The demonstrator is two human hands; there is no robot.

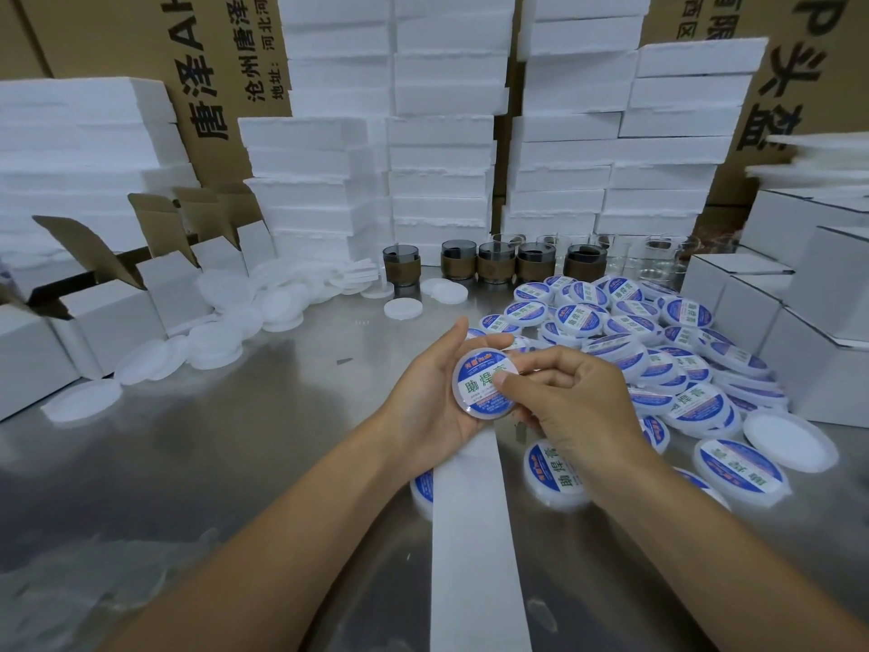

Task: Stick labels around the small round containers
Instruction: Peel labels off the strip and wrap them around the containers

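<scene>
- My fingers (493, 342) of the left hand (437, 402) curl round a small round white plastic container (484, 392), cradling it from behind with its labelled top tilted toward me.
- My right hand (580, 407) pinches the same tub: the thumb presses flat on its glossy blue, white and green label, and the other fingers curl at the rim.
- A long white matte paper strip (470, 548) runs from under my hands toward me, lying flat between my forearms.
- It all sits over a brushed steel tabletop (188, 472), dull grey with smeary reflections.
- To the right is a loose heap of labelled round tubs (635, 336), overlapping each other, with a few more lying near my right wrist.
- To the left is a scatter of plain translucent white round lids (225, 322), smooth and unlabelled.
- Open white cardboard boxes with brown inner flaps (108, 317) stand along the left edge, and closed white cartons (823, 364) are stacked on the right.
- Behind the heap is a row of smoky glass cups with brown sleeves (493, 268), with clear glass tumblers (658, 263) beside them.
- Further back rise tall stacks of rough-edged white foam blocks (442, 157).
- Behind them are big brown corrugated cartons printed with black characters (211, 63).
</scene>
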